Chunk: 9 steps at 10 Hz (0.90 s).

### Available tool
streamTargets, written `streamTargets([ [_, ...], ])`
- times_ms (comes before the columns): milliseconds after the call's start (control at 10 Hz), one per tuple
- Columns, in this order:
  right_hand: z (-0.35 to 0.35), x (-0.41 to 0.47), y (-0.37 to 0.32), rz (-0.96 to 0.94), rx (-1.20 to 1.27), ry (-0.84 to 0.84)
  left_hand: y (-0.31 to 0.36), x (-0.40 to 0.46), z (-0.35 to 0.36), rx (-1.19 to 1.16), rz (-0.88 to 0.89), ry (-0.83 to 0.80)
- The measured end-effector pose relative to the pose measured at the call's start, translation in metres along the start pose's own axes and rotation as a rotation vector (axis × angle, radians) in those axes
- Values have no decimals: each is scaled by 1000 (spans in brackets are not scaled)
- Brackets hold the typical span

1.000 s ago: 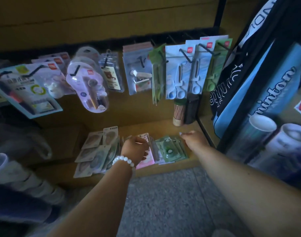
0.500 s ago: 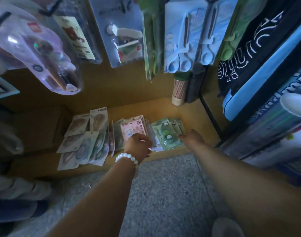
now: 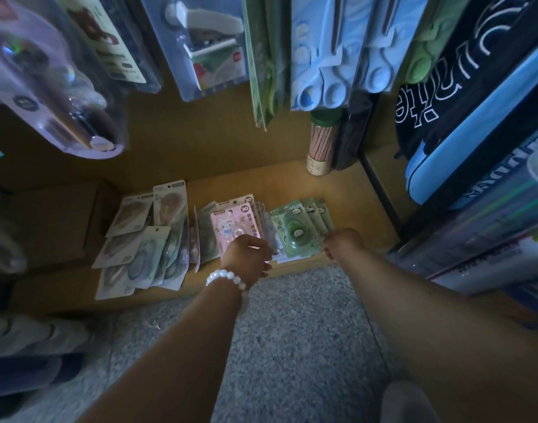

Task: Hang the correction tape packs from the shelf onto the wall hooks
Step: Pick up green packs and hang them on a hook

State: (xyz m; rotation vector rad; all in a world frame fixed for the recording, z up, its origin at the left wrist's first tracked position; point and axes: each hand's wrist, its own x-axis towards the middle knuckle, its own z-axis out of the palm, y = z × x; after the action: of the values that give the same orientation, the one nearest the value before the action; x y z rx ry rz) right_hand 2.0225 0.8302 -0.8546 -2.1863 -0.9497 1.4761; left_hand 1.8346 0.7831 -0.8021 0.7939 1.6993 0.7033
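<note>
Low on the wooden shelf (image 3: 292,178), the left hand (image 3: 246,257) pinches the pink pack (image 3: 234,222) while the right hand (image 3: 342,241) grips the green pack (image 3: 295,232), seemingly to lift them for hanging.

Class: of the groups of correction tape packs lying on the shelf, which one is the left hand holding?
The pink packs in the middle: the left hand grips their near edge. The green packs lie by the right hand; the grey packs lie untouched.
</note>
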Motion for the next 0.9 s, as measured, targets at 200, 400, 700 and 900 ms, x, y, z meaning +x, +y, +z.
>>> streamTargets([
  [200, 2, -14, -17, 60, 191, 32, -1, 2, -3, -19, -9, 8],
  [400, 11, -35, -16, -99, 514, -89, 10, 8, -3, -168, -27, -21],
  [700, 18, -44, -21, -229, 550, -256, 19, 13, 0, -348, 4, 25],
  [900, 5, -2, -11, -184, 140, 236, 10, 21, -1, -408, -48, 14],
])
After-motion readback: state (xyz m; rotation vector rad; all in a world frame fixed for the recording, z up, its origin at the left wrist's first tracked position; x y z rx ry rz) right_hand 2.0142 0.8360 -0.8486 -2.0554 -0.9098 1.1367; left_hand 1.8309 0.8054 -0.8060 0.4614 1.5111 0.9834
